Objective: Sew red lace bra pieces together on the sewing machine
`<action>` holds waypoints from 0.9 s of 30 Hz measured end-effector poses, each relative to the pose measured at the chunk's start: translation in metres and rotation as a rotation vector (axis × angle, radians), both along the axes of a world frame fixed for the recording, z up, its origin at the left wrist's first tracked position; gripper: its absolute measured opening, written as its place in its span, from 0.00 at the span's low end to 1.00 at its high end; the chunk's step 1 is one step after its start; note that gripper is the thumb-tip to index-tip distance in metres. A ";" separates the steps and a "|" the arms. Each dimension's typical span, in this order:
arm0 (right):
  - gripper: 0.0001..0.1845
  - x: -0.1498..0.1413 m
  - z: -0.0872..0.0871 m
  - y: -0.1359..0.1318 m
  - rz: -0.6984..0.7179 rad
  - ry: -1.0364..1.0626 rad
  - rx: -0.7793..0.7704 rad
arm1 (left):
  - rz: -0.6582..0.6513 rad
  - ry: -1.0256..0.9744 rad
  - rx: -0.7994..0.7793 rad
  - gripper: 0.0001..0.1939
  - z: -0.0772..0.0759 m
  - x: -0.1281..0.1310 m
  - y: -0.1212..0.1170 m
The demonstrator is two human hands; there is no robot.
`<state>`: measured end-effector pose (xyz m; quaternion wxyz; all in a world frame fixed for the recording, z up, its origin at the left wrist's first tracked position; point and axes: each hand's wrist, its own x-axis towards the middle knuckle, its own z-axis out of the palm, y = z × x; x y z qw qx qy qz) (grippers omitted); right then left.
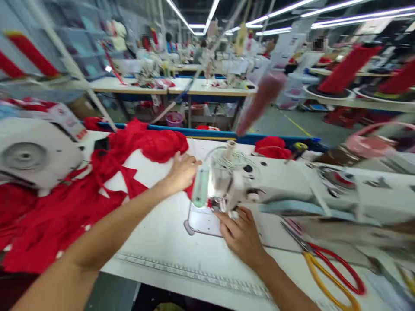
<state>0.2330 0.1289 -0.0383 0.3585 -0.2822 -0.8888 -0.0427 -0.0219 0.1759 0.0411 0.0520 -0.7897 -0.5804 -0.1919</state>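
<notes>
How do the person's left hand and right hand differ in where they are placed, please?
The left hand is farther from the near edge of the table; the right hand is closer to it. The left hand is beside the crumpled red cloth, while the right hand is nearer the scissors. Both hands are bare and close to the needle end of the sewing machine.

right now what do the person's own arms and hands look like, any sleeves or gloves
The left grip and right grip are human hands, five-fingered, without gloves. The left arm and right arm are bare as far as they show, with no sleeve in view and no watch or bracelet visible. Blur hides whether there are rings.
</notes>
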 end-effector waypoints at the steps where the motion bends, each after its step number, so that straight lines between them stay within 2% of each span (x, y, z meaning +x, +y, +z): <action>1: 0.15 0.000 0.000 0.001 0.015 -0.009 0.007 | 0.034 0.021 0.009 0.13 -0.004 -0.002 -0.005; 3: 0.17 0.001 -0.001 0.003 0.058 -0.040 0.029 | 0.094 0.045 0.017 0.15 -0.011 -0.009 -0.018; 5: 0.18 0.001 -0.002 0.005 0.096 -0.072 0.068 | 0.165 0.043 0.007 0.12 -0.017 -0.022 -0.032; 8: 0.20 0.001 0.000 0.007 0.114 -0.100 0.136 | 0.311 0.015 -0.045 0.07 -0.021 -0.051 -0.049; 10: 0.20 0.000 0.000 0.007 0.126 -0.099 0.166 | 0.427 -0.009 -0.091 0.08 -0.019 -0.075 -0.059; 13: 0.22 -0.001 -0.003 0.008 0.132 -0.081 0.171 | 0.645 -0.067 -0.135 0.15 -0.007 -0.116 -0.069; 17: 0.23 -0.002 -0.005 0.008 0.120 -0.080 0.191 | 1.034 -0.208 -0.115 0.18 0.017 -0.166 -0.072; 19: 0.23 -0.001 -0.004 0.007 0.124 -0.091 0.219 | 1.175 -0.299 -0.097 0.19 0.027 -0.183 -0.070; 22: 0.21 -0.002 -0.001 0.006 0.118 -0.074 0.253 | 1.252 -0.461 -0.084 0.20 0.035 -0.195 -0.067; 27: 0.19 -0.002 -0.002 0.007 0.139 -0.035 0.257 | 1.188 -0.760 0.032 0.20 0.047 -0.192 -0.072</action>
